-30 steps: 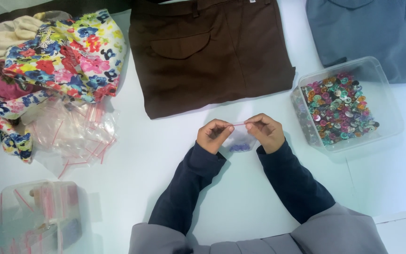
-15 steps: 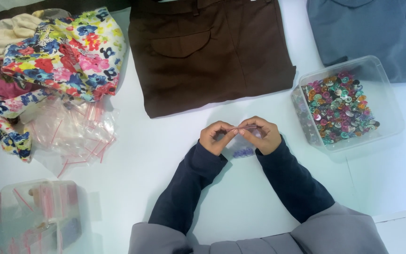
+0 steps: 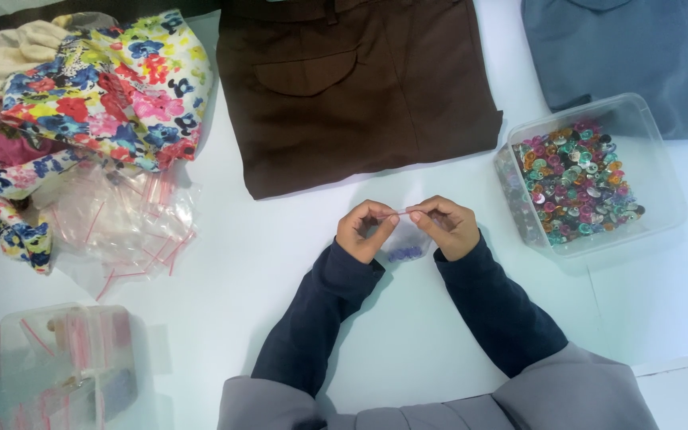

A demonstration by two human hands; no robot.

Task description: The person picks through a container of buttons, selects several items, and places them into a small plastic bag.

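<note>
Head view: small clear zip bag [image 3: 404, 239] with blue buttons pinched along top strip between left hand [image 3: 365, 230] and right hand [image 3: 443, 226] fingers; sealing step judged; firm press along strip needed.

A small clear zip bag [image 3: 404, 243] of purple bits sits below the brown trousers [image 3: 356, 87]; loose clear bags [image 3: 125, 227] lie to their left.

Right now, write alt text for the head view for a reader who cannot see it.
Both hands, left and right, pinch the top of a small clear bag of blue pieces over a white table. A clear tub of colourful buttons sits right, brown trousers ahead, empty bags left.
</note>
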